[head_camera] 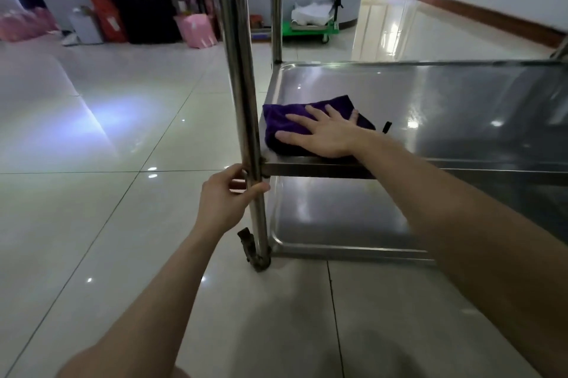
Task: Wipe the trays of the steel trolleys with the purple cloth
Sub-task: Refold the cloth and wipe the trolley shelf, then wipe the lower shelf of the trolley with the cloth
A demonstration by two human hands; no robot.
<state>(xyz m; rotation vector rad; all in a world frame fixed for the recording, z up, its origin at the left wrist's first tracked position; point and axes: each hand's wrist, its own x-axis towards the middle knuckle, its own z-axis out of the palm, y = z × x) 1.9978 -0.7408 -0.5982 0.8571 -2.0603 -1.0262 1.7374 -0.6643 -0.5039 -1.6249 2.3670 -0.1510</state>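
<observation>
Cloth (pixel 285 119): purple, plush, folded into a rumpled pad. Lies flat in the near-left corner of the trolley's (pixel 307 170) middle tray (pixel 430 95), just beside the near-left post (pixel 242 70).

Middle tray: bare steel, glossy, shallow raised rim.

Lower tray (pixel 322 214): same make, directly beneath, close to the floor.

Posts round, upright. Near-left foot (pixel 256 254) rusty.

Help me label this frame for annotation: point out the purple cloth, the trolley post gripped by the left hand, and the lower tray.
purple cloth (pixel 273 121), head view, bare left part beyond the fingertips.
trolley post (pixel 240 85), head view, middle of the upper shaft.
lower tray (pixel 332 211), head view, bare steel floor.
</observation>
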